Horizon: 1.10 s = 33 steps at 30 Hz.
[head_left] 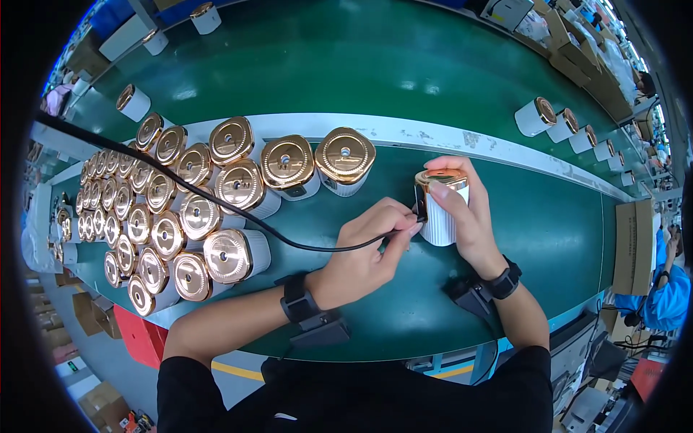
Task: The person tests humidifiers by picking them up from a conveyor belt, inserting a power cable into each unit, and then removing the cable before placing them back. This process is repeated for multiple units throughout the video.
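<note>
My right hand [468,209] is wrapped around a white ribbed canister-shaped device [438,225] with a shiny rose-gold top. The device stands on the green work surface, with a dark panel on its left side. Between the thumb and fingers of my left hand [372,245] is the end of a black cable [307,247], held up against that dark panel. I cannot tell whether the cable's plug sits in the device, since my fingertips cover it. The cable runs up and left across the view.
Several similar devices [238,184] stand crowded at the left of the green table [361,310]. Beyond a white rail [433,133] lies a green conveyor belt [325,65], with more devices [535,117] at its right. A cardboard box [634,245] and another person [664,289] are at the far right.
</note>
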### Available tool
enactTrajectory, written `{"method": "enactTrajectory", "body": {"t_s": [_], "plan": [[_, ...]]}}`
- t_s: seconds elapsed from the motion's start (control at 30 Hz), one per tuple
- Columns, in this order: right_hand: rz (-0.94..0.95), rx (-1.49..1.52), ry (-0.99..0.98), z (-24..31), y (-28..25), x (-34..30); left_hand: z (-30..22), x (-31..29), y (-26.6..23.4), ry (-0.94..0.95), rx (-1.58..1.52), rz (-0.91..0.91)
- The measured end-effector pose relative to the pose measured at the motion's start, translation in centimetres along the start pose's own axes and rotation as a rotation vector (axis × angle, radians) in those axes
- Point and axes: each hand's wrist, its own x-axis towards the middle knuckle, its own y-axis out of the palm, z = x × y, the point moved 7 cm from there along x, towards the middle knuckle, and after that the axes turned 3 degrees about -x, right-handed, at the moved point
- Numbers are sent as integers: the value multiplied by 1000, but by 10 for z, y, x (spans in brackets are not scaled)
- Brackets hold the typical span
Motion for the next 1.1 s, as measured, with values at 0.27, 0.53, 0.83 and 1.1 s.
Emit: {"method": "enactTrajectory", "body": {"t_s": [0.27,0.53,0.83,1.1], "plan": [[12,-29,32,-2,-2,3,7,1,3,-57,-69,20],[94,-267,-13,3,-24,29,15,-3,2,-211,-190,26],[-730,-979,-540,8,-169,103,27,-7,-3,-298,-237,-38],[-757,-782,-549,2,-174,91,26,-10,0,-327,-247,-7]]}}
